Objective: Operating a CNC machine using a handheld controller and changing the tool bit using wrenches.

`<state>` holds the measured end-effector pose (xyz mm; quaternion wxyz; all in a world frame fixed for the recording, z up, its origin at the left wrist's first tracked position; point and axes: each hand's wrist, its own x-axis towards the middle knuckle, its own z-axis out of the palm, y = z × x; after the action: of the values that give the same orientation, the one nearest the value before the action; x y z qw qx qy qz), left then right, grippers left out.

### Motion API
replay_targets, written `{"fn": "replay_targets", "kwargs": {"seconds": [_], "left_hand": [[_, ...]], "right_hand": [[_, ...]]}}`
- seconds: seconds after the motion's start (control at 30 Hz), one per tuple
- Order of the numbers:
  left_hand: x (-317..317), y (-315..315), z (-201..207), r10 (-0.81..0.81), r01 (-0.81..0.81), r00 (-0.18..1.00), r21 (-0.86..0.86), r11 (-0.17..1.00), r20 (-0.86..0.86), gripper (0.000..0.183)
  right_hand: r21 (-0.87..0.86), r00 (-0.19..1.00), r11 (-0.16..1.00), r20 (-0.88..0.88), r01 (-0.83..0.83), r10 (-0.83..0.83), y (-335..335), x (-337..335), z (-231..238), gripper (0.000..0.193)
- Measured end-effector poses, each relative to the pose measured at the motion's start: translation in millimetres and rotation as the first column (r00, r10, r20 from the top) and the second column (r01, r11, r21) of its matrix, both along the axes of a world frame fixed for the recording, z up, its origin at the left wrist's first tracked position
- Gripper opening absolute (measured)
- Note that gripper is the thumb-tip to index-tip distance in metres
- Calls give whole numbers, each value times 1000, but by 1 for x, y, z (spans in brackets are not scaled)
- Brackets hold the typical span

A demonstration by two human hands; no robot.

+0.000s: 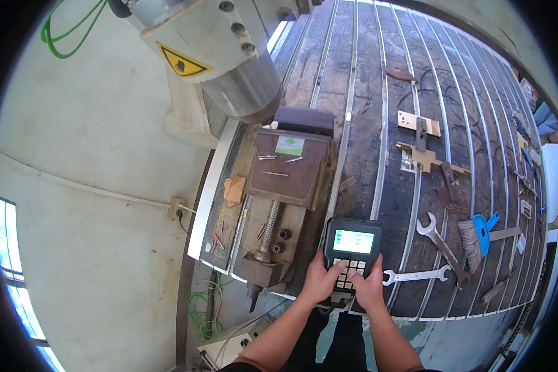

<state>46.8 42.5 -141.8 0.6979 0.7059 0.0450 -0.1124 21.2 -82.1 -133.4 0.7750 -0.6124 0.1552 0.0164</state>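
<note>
Between both hands I hold a black handheld controller (354, 255) with a lit screen and pale keys. My left hand (321, 276) grips its left side, and the thumb rests on the keypad. On the other side my right hand (370, 285) wraps the edge, its thumb also over the keys. The controller is above the near edge of a slotted machine bed (366, 155). Just left of it lies a brown machine vise (285, 167) with a long screw and a few thin metal pieces on top. Fingers behind the controller are hidden.
A spindle head (242, 80) with a yellow warning sign hangs above the vise. Two open-end wrenches, one silver (416, 275) and one larger (443, 248), lie to the right beside a blue brush (479, 239). Wood scraps and clamps (423, 139) sit farther back. Green cables (201, 313) hang at lower left.
</note>
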Motion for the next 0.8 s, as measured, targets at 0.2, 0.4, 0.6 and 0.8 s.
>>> {"fn": "replay_targets", "kwargs": {"seconds": [0.2, 0.4, 0.6, 0.8], "left_hand": [[0, -1, -1, 26, -27, 1000, -32, 999, -15, 41], [1, -2, -4, 28, -28, 1000, 12, 1000, 9, 45], [-1, -1, -4, 26, -26, 999, -24, 999, -25, 44], [0, 1, 3, 15, -15, 1000, 4, 1000, 5, 46]], "right_hand": [[42, 999, 999, -36, 2, -1, 0, 2, 3, 47], [23, 1000, 1000, -2, 3, -3, 1, 2, 5, 49], [104, 999, 994, -50, 15, -10, 1, 2, 4, 51], [38, 1000, 999, 6, -17, 17, 3, 3, 4, 49]]}}
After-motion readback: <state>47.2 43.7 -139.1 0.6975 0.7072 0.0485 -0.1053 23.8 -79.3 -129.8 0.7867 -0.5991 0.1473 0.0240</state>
